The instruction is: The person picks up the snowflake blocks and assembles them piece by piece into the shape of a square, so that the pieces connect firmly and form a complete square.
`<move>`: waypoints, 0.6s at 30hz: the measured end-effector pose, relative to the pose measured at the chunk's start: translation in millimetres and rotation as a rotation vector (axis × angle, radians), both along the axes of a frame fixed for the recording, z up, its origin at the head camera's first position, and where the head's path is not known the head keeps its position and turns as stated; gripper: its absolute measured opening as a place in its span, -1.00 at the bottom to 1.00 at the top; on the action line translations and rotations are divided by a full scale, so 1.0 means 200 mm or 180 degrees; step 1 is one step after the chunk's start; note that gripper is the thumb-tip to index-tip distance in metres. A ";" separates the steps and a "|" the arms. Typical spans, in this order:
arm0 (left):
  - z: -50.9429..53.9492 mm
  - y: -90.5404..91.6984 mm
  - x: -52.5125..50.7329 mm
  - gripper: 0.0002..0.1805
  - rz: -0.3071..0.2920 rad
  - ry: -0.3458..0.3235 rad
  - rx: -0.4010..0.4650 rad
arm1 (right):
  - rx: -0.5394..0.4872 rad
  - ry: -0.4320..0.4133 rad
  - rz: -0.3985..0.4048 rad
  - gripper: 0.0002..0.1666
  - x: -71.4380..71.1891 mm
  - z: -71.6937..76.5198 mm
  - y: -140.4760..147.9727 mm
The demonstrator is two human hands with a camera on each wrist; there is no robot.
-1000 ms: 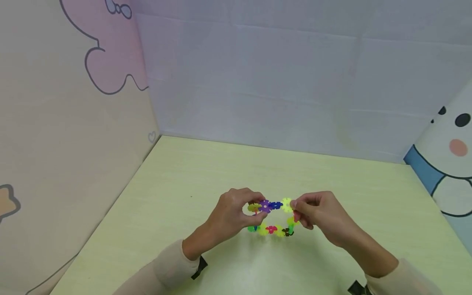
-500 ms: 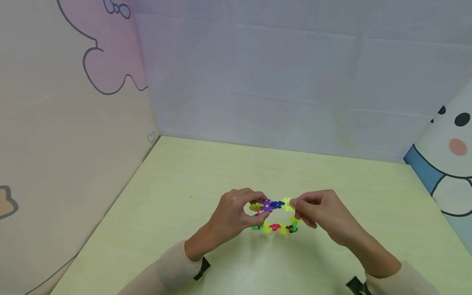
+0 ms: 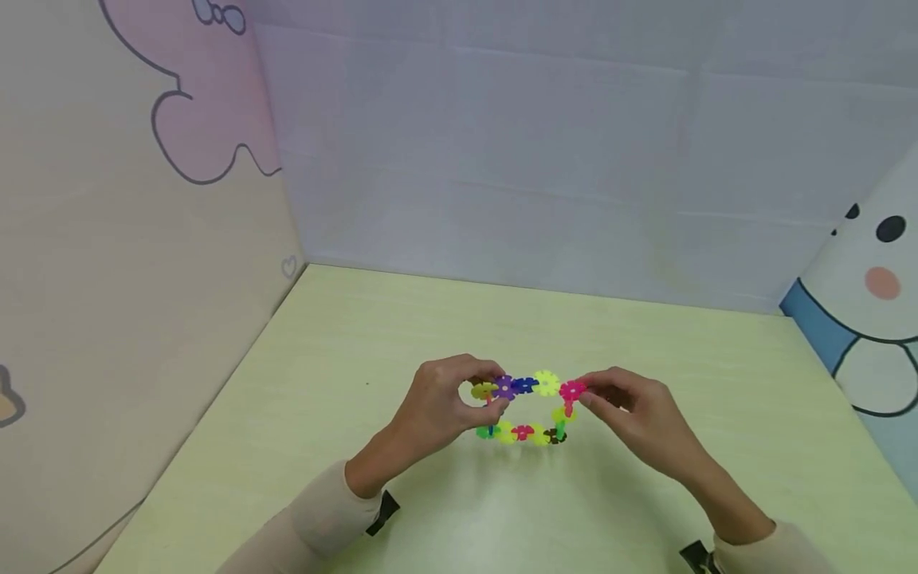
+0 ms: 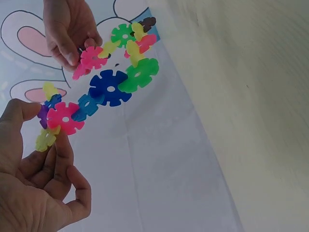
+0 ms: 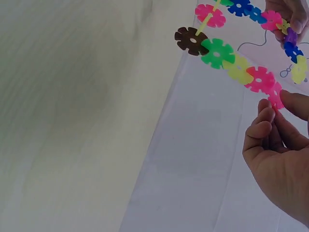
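Observation:
A chain of colourful slotted plastic snowflake discs, bent into a loop, hangs above the table between both hands. My left hand (image 3: 448,399) pinches the purple disc (image 3: 505,388), beside a dark blue disc (image 3: 526,386) and a yellow end disc (image 3: 547,383). Between finger and thumb, my right hand (image 3: 631,410) holds the pink end disc (image 3: 572,390). In the right wrist view, this pink disc (image 5: 275,95) stands apart from the yellow disc (image 5: 299,69). Along the lower side run green, yellow, pink and brown discs, the brown disc (image 5: 190,40) at a corner.
Beneath the hands lies a pale yellow table (image 3: 402,319). A white cloth wall (image 3: 502,159) stands behind it, with cartoon-printed panels at the left (image 3: 143,279) and right (image 3: 875,319).
My right hand has shifted from the yellow disc to the pink disc's right edge, leaving the yellow one uncovered. The loop has risen slightly. My left hand keeps its pinch on the purple disc.

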State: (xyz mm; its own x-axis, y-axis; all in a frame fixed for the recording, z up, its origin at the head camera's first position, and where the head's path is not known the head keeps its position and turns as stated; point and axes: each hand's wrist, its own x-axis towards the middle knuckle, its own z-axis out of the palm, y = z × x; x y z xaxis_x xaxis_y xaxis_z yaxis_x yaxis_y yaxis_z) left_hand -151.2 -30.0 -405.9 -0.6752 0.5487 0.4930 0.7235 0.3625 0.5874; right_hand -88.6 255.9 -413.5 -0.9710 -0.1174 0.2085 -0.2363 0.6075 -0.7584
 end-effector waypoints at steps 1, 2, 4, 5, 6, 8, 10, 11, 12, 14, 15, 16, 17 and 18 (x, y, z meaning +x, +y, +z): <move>0.00 -0.01 0.00 -0.75 -0.0016 -0.0023 -0.0035 | -0.0022 0.0053 0.0003 -0.85 0.00 -0.01 -0.01; 0.01 -0.01 0.00 -0.75 -0.0037 -0.0048 -0.0066 | -0.0035 0.0115 -0.0011 -0.86 -0.01 -0.02 -0.02; 0.01 -0.02 0.00 -0.76 -0.0071 -0.0108 -0.0126 | -0.0065 0.0233 -0.0053 -0.85 0.00 -0.03 -0.04; 0.02 -0.02 0.00 -0.76 -0.0078 -0.0145 -0.0162 | -0.0073 0.0281 -0.0076 -0.83 0.00 -0.03 -0.05; 0.02 -0.02 0.00 -0.77 -0.0087 -0.0169 -0.0194 | -0.0084 0.0323 -0.0088 -0.83 0.01 -0.03 -0.05; 0.03 -0.02 0.00 -0.77 -0.0089 -0.0212 -0.0266 | -0.0136 0.0367 -0.0090 -0.83 0.02 -0.03 -0.06; 0.03 -0.03 0.00 -0.77 -0.0085 -0.0250 -0.0334 | -0.0199 0.0399 -0.0076 -0.83 0.03 -0.03 -0.06; 0.03 -0.03 0.00 -0.77 -0.0091 -0.0258 -0.0356 | -0.0223 0.0417 -0.0061 -0.82 0.03 -0.03 -0.06; 0.03 -0.03 0.00 -0.77 -0.0094 -0.0262 -0.0373 | -0.0244 0.0434 -0.0044 -0.82 0.04 -0.03 -0.07; 0.02 -0.02 0.00 -0.76 -0.0105 -0.0278 -0.0380 | -0.0303 0.0479 0.0013 -0.79 0.04 -0.04 -0.07; 0.02 -0.02 -0.01 -0.76 -0.0112 -0.0282 -0.0379 | -0.0319 0.0510 0.0040 -0.78 0.04 -0.04 -0.07; 0.01 -0.02 -0.01 -0.76 -0.0121 -0.0288 -0.0374 | -0.0335 0.0535 0.0068 -0.77 0.04 -0.04 -0.08; 0.01 -0.02 -0.01 -0.76 -0.0138 -0.0289 -0.0363 | -0.0346 0.0562 0.0092 -0.76 0.04 -0.04 -0.08; 0.01 -0.02 -0.01 -0.75 -0.0156 -0.0303 -0.0354 | -0.0345 0.0589 0.0104 -0.75 0.05 -0.04 -0.08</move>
